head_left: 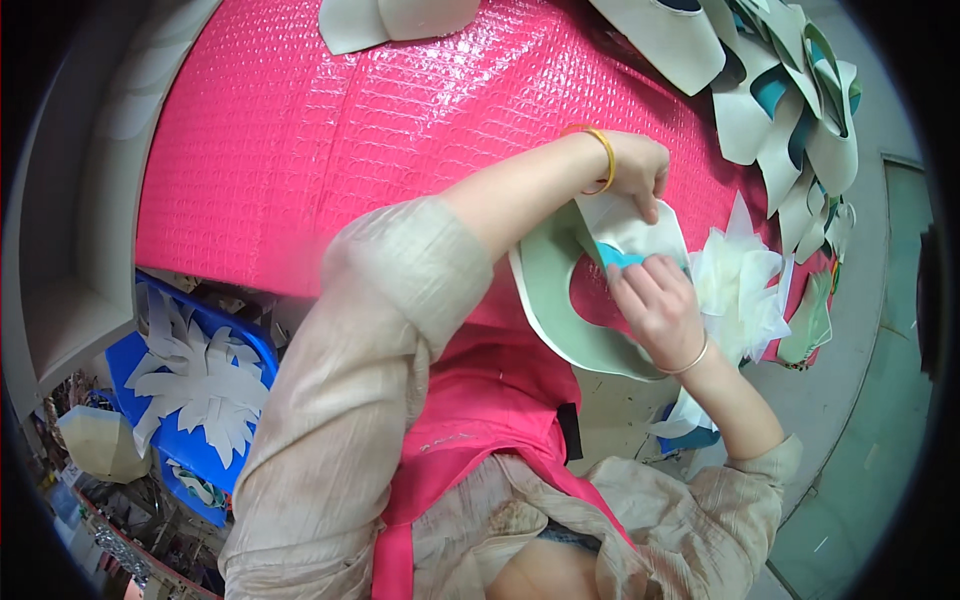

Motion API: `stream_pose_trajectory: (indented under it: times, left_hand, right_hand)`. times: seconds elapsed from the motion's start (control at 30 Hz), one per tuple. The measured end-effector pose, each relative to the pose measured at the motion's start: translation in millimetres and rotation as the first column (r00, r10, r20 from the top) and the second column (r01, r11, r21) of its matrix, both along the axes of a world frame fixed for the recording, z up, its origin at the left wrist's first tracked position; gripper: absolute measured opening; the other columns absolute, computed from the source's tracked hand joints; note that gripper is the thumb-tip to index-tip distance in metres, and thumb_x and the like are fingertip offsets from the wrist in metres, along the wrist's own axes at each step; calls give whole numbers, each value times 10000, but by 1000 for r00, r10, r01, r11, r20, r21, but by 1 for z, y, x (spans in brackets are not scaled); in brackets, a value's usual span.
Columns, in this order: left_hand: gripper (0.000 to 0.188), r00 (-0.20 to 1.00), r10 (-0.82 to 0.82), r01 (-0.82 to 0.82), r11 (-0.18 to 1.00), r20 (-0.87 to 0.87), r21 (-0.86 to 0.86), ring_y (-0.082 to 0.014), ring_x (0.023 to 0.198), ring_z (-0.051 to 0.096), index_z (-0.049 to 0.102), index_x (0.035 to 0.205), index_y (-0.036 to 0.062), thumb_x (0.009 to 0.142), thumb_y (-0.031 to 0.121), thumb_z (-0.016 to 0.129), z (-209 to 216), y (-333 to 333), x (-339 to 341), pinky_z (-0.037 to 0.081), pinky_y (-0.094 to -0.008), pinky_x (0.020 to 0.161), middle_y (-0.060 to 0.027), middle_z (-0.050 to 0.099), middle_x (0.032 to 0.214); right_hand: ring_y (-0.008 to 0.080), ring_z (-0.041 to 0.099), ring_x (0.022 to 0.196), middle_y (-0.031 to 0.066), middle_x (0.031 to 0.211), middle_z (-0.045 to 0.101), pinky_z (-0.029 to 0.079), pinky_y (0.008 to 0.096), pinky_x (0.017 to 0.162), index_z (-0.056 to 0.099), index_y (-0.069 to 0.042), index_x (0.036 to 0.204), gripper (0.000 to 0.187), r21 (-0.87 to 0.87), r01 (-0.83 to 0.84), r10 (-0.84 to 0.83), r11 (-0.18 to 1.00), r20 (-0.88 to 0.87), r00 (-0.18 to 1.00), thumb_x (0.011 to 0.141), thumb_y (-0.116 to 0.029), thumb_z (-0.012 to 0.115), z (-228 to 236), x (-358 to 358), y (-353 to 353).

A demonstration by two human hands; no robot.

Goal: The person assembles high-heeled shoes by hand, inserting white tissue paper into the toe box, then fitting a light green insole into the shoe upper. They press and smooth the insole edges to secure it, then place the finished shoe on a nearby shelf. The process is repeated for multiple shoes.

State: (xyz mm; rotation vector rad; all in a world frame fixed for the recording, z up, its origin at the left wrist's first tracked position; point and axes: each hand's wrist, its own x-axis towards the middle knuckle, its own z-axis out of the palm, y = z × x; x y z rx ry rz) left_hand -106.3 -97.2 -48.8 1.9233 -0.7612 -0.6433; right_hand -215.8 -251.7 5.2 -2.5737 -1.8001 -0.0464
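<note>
A curved, pale green and white sheet piece [548, 268], apparently a shoe upper, is between my hands, over the near right edge of the pink-covered table [300, 150]. My left hand [637, 172], a yellow bangle at its wrist, reaches across with fingers bent down onto the far edge of the white flap [625, 225]. Closer to me, the curled fingers of my right hand [660, 305] grip the same flap by a strip of bright blue lining [615, 257]. A bunch of white, pointed, sheer pieces [740, 285] lies just right of that hand.
Several white pieces with teal linings [790, 110] are heaped along the table's far right edge. More white pieces [400, 18] lie at the far edge. At lower left, a blue bin [215, 400] holds white pointed cut-outs [200, 375]. A grey shelf unit [75, 250] stands at the left.
</note>
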Motion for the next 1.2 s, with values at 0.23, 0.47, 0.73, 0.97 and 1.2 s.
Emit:
stream_pose_trajectory:
  times: [0.23,0.47,0.73,0.97,1.2]
  left_hand:
    - [259,996,38,-42,998,84,54,-224,688,613,658,799,18,654,231,684,4,2,-4,464,-345,609,-117,643,738]
    - [218,858,377,-386,921,348,-47,-269,689,594,653,852,67,694,217,663,-5,2,-23,460,-379,648,-101,612,753]
    - [249,520,506,-616,780,689,-108,-285,988,530,577,950,-27,743,110,593,-19,28,-189,446,-362,835,-150,551,1043]
    - [412,503,510,-699,715,698,-18,-280,1118,453,510,1109,-44,746,132,593,-24,15,-195,388,-356,934,-140,473,1208]
    - [400,474,540,-729,683,695,-33,-246,1099,457,529,1114,9,739,134,591,-28,13,-194,406,-343,890,-101,509,1166]
  right_hand:
    - [217,510,660,73,722,488,421,323,574,563,-3,912,260,75,75,-74,994,-11,997,658,-57,553,-7,23,-1]
    - [287,525,722,119,755,510,433,377,633,555,-17,939,271,154,391,-323,907,-338,884,673,-39,603,-12,8,7]
    - [338,555,720,172,761,559,435,407,628,570,-23,832,137,131,495,-404,859,-421,813,718,-90,607,-21,28,28]
    - [379,558,694,199,691,568,433,426,616,569,11,810,280,-120,519,-512,846,-455,729,701,-230,662,-19,51,34]
    - [381,547,680,217,706,547,400,437,594,503,12,818,334,-160,472,-498,867,-262,826,776,-295,627,-28,64,31]
